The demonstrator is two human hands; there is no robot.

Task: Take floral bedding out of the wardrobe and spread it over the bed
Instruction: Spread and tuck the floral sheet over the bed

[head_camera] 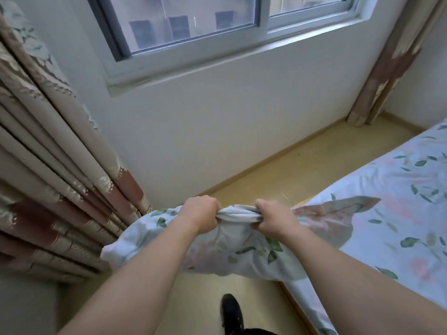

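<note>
Clearly, both hands are gripping the floral bedding [242,252] at one bunched edge, held up in front of the person and above the floor [266,180]. The left hand [202,213] is closing into a fist around the gathered cloth, with the fingers curled fully under. The right hand [274,220] is doing the same just beside it, and a short twisted band of fabric is stretching between the two fists. The cloth is looking thin and soft, white with green leaves and pale pink flowers, and it is hanging in loose folds under the forearms. To the right it is running on to the bed [399,213], where it is lying flatter over the surface, and one pointed corner is standing up near the bed edge. A pleated curtain [48,189] in beige and brown is hanging at the left, touching the bundle. A black shoe [231,313] is standing on the smooth yellowish floor below.
</note>
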